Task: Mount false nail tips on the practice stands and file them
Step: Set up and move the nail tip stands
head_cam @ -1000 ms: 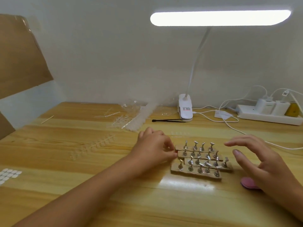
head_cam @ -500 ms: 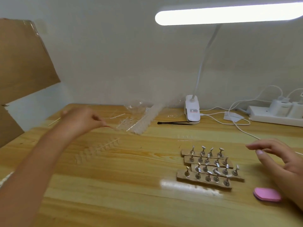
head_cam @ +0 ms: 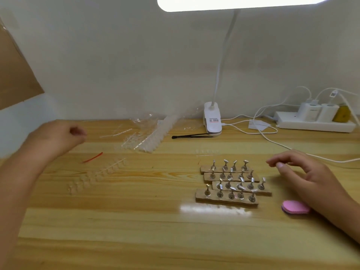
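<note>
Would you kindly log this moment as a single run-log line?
left hand: blurred, left of nail tip strips, grip unclear | right hand: open, right of practice stands | pink file: lying by right wrist

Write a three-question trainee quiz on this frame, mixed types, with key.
1. Multiple choice: how many rows of stands sit on the table? A two, B four, C six.
2. True or false: the pink file lies to the left of the stands.
3. Short answer: which hand is nearer the bag of clear nail tips?

Key: 1 B. 2 False, the pink file lies to their right. 3 The left hand.
</note>
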{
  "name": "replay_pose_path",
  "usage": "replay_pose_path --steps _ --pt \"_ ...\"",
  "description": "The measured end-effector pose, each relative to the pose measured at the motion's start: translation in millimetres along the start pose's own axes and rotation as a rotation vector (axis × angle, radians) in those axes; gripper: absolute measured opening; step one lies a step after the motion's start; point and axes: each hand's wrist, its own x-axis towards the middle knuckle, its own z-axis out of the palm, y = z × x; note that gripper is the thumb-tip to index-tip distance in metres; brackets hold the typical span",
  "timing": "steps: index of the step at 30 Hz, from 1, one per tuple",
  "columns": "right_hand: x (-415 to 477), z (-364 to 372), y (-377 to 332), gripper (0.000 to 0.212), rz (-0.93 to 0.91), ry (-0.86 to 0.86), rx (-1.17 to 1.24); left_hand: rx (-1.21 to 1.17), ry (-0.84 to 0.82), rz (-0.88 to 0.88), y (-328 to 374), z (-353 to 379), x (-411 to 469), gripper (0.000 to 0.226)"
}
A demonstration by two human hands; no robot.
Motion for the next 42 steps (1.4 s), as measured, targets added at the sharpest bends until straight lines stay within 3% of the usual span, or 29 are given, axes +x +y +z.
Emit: replay_pose_path --steps 2,4,6,10,14,19,24,27,30,32,35,38,42 --pt "-1.0 0.3 -1.8 0.028 -0.009 -0.014 -0.007 -0.181 0.045 0.194 50.7 10.8 -20.8 0.011" --pt "-3.1 0.4 -2.9 0.029 -0.021 -0.012 -0.013 -0.358 -0.115 0.359 107.7 32.7 -49.8 0.013" --pt "-6.5 -1.7 -3.2 0.030 -0.025 0.006 0.001 -0.343 -0.305 0.459 149.2 55.4 -74.8 0.015" --pt "-13.8 -4.9 -9.8 0.016 -0.062 -0.008 0.032 -0.228 -0.644 0.469 160.7 70.5 -98.7 0.032" --pt "-14.1 0.0 -11.3 0.025 -0.057 -0.068 0.083 -0.401 -0.852 0.437 149.9 69.6 -113.1 0.045" --pt "-15.0 -1.3 -9.8 0.031 -0.045 -0.088 0.112 -0.425 -0.758 0.460 157.8 75.3 -125.2 0.026" --pt "-12.7 0.0 -6.8 0.029 -0.047 -0.060 0.106 -0.413 -0.877 0.561 163.1 67.5 -125.4 0.030" --pt "-11.7 -1.6 -5.1 0.027 -0.074 0.000 0.082 -0.448 -0.595 0.535 168.3 72.1 -103.3 0.023" --pt "-11.4 -3.4 -5.3 0.028 -0.084 0.058 0.111 -0.275 -0.333 0.533 180.1 92.6 -78.5 0.025" --pt "-11.0 -4.3 -5.4 0.027 -0.080 0.078 0.124 -0.144 -0.336 0.562 186.4 109.5 -65.2 0.039" --pt "-11.9 -4.1 -5.4 0.026 -0.082 0.075 0.112 -0.120 -0.369 0.554 193.2 121.7 -50.2 0.036" --pt "-12.3 -3.6 -5.6 0.027 -0.085 0.056 0.088 -0.185 -0.399 0.525 195.4 122.2 -43.8 0.021" --pt "-13.7 -4.2 -8.1 0.029 -0.092 0.057 0.065 -0.438 -0.427 0.359 174.6 108.1 -53.8 0.007"
